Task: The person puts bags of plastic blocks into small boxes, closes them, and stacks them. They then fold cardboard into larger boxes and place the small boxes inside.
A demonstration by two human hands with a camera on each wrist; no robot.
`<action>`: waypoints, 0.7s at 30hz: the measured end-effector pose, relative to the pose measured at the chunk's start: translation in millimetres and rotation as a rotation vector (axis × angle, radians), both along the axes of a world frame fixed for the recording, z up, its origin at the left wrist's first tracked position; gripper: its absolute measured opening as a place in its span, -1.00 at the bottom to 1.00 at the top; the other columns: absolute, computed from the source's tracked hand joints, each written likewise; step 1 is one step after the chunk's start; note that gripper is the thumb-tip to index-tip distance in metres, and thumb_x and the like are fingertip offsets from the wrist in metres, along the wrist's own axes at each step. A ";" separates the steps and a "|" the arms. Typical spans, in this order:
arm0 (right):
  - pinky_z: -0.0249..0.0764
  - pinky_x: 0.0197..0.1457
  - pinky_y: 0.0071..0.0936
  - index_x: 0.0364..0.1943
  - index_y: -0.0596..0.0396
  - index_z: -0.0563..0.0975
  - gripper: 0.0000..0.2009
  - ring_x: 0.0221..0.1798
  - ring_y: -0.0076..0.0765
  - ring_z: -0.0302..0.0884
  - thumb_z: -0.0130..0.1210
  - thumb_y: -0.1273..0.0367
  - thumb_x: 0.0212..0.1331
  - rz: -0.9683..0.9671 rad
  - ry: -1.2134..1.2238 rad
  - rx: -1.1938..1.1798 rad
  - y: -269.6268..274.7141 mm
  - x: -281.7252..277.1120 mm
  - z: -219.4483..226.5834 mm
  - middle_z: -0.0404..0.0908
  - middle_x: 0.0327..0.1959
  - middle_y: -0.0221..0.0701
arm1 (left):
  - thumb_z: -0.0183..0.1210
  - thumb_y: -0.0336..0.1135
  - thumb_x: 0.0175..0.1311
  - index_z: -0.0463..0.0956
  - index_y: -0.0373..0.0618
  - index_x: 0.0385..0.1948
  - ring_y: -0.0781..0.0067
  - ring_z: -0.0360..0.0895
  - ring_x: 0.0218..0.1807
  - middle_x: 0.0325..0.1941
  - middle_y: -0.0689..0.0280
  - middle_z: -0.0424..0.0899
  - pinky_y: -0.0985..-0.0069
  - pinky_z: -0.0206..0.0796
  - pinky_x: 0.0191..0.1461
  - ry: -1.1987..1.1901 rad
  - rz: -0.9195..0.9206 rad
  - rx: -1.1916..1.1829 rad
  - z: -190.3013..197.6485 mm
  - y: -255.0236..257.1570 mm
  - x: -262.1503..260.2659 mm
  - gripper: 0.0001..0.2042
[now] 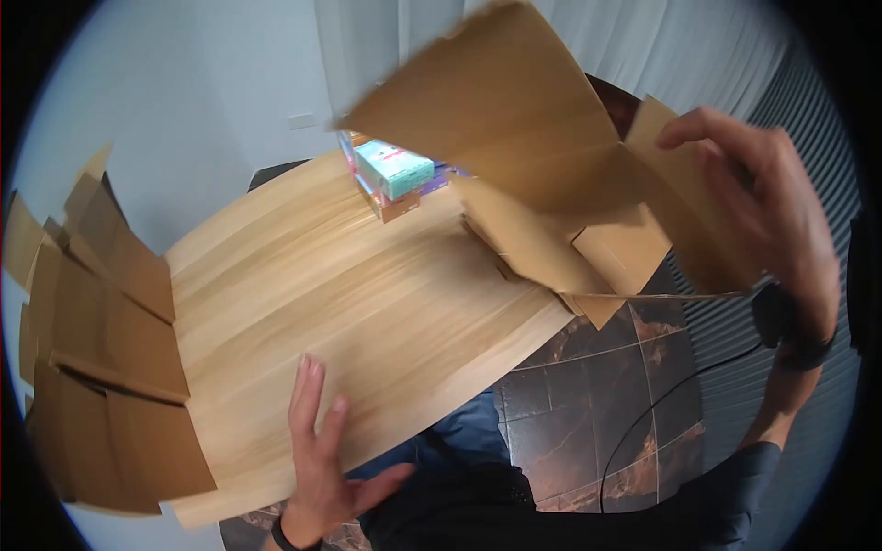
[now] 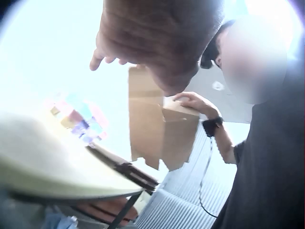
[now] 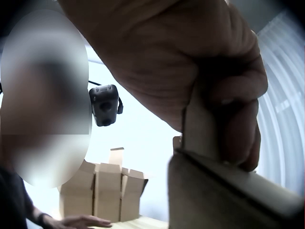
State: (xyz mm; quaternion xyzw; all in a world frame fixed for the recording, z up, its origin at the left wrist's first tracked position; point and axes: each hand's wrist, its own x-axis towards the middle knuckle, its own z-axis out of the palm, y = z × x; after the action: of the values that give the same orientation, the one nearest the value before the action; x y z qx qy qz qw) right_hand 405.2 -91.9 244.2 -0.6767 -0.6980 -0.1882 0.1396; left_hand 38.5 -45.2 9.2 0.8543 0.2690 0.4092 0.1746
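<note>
Slippage looks the likeliest trouble: the right hand grips the cardboard box by one side only, its fingers curled tightly over the thin board, while the bulk spreads out to that hand's left. That lopsided weight could crease the board or twist it free. Below and left of the same hand, the box's lower corner juts past the edge of the wooden table, so a drop might end on the tiled floor. Farther left, a broad flap reaches near the teal carton on its small stack, and a careless swing could knock that over. The left hand, empty with its fingers spread, is well apart from the box and lends no support. The head view is blurred, so whether the box touches the tabletop is hard to tell. It is plain brown, darker in the shaded hollow, with its flaps splayed at odd angles; one large panel stands up, smaller ones tilt inward, and no print shows.
</note>
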 end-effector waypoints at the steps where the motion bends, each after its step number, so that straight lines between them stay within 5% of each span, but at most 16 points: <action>1: 0.56 -0.22 -0.52 -0.14 0.20 0.60 -0.79 -0.37 -0.49 0.64 -0.11 0.54 0.36 0.131 0.045 -0.035 5.8 -5.8 9.0 0.66 -0.46 -0.33 | 0.39 0.25 0.14 0.15 -0.11 0.51 -0.51 0.10 0.56 0.55 -0.28 0.16 -0.26 0.05 0.53 -0.023 -0.043 0.187 18.6 10.7 11.5 -0.02; 3: 0.57 -0.15 -0.59 -0.17 0.23 0.62 -0.76 -0.28 -0.60 0.65 -0.14 0.56 0.38 0.306 0.153 -0.092 17.2 -23.2 24.6 0.71 -0.36 -0.37 | 0.26 0.55 0.04 0.01 -0.11 0.55 -0.52 0.06 0.57 0.54 -0.30 0.16 -0.34 0.01 0.53 -0.051 -0.090 0.514 61.1 30.0 29.5 0.17; 4: 0.57 -0.14 -0.59 -0.16 0.23 0.63 -0.76 -0.27 -0.61 0.65 -0.14 0.55 0.38 0.354 0.216 -0.106 22.9 -34.7 31.2 0.72 -0.34 -0.39 | 0.27 0.56 -0.01 0.14 -0.12 0.45 -0.46 0.15 0.50 0.44 -0.20 0.26 -0.33 0.02 0.52 -0.036 -0.070 0.617 86.0 35.8 32.9 0.12; 6: 0.57 -0.14 -0.59 -0.12 0.21 0.68 -0.77 -0.22 -0.61 0.65 -0.04 0.52 0.38 0.336 0.712 -0.370 33.6 -56.5 43.8 0.73 -0.25 -0.40 | 0.28 0.58 -0.10 0.39 -0.13 0.25 -0.34 0.32 0.37 0.25 0.00 0.46 -0.32 0.04 0.50 0.092 0.003 0.728 135.0 47.1 26.2 0.02; 8: 0.56 -0.15 -0.59 -0.09 0.20 0.70 -0.79 -0.23 -0.61 0.65 0.03 0.49 0.38 0.383 0.753 -0.431 61.1 -62.4 32.5 0.74 -0.25 -0.40 | 0.30 0.59 -0.20 0.64 -0.15 0.05 -0.22 0.50 0.23 0.07 0.20 0.67 -0.30 0.06 0.48 0.242 0.036 0.761 165.4 52.2 14.6 -0.05; 10: 0.56 -0.16 -0.60 -0.05 0.19 0.72 -0.79 -0.24 -0.60 0.65 0.11 0.44 0.38 0.389 0.823 -0.523 89.5 -73.0 13.7 0.75 -0.23 -0.40 | 0.39 0.51 -0.19 0.66 -0.15 0.01 -0.07 0.58 0.14 -0.03 0.21 0.69 -0.20 0.16 0.46 0.359 0.069 0.823 172.8 54.0 8.5 -0.11; 13: 0.60 -0.11 -0.58 -0.01 0.23 0.70 -0.78 -0.21 -0.56 0.69 0.11 0.43 0.42 0.435 0.928 -0.657 134.8 -93.4 -4.0 0.77 -0.19 -0.35 | 0.48 0.22 0.01 0.70 -0.20 -0.12 0.17 0.63 -0.13 -0.26 0.23 0.66 0.11 0.40 0.26 0.183 -0.027 0.189 165.4 51.1 20.1 -0.37; 15: 0.64 -0.10 -0.55 0.05 0.25 0.67 -0.76 -0.18 -0.51 0.73 0.12 0.43 0.43 0.560 1.053 -0.730 164.3 -102.9 -8.2 0.78 -0.13 -0.30 | 0.43 -0.02 0.22 0.68 -0.25 -0.14 0.26 0.61 -0.28 -0.36 0.19 0.63 0.36 0.47 -0.01 0.600 0.069 0.079 168.0 53.1 21.2 -0.57; 16: 0.64 -0.10 -0.55 0.05 0.25 0.67 -0.76 -0.18 -0.51 0.73 0.12 0.43 0.43 0.572 1.063 -0.723 176.4 -98.7 -8.8 0.78 -0.13 -0.30 | 0.29 -0.22 0.36 0.62 -0.24 -0.36 0.00 0.54 -0.34 -0.48 0.01 0.54 0.14 0.24 -0.22 0.429 0.071 0.058 156.8 57.2 19.3 -0.76; 17: 0.63 -0.02 -0.52 0.09 0.25 0.64 -0.73 -0.13 -0.50 0.72 0.11 0.38 0.45 0.651 1.197 -0.672 187.8 -93.4 -8.6 0.77 -0.07 -0.30 | 0.29 -0.22 0.36 0.62 -0.24 -0.36 0.00 0.54 -0.34 -0.48 0.01 0.54 0.14 0.24 -0.22 0.444 0.076 0.069 147.0 64.7 12.1 -0.76; 19: 0.63 0.05 -0.50 0.13 0.25 0.62 -0.70 -0.07 -0.49 0.72 0.10 0.33 0.48 0.751 1.337 -0.606 189.7 -88.4 -4.1 0.76 -0.01 -0.30 | 0.25 -0.16 0.45 0.66 -0.22 -0.22 0.16 0.64 -0.27 -0.34 0.06 0.69 0.23 0.38 -0.12 0.177 0.268 -0.047 133.9 84.8 -12.2 -0.73; 21: 0.65 0.01 -0.41 0.12 0.37 0.53 -0.54 -0.06 -0.35 0.73 0.06 0.15 0.49 0.643 1.514 -0.106 167.3 -76.9 -9.4 0.69 -0.04 -0.15 | 0.11 -0.05 0.57 0.63 -0.25 0.01 0.32 0.69 -0.05 -0.11 0.14 0.78 0.38 0.47 0.08 -0.433 0.229 -0.333 127.9 99.3 -24.9 -0.62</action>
State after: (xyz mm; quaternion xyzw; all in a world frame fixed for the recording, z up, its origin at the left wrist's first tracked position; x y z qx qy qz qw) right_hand 328.3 75.3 234.8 -0.3931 -0.5825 0.4015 0.5873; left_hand 13.6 54.2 137.1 0.6707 0.3836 0.5494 0.3182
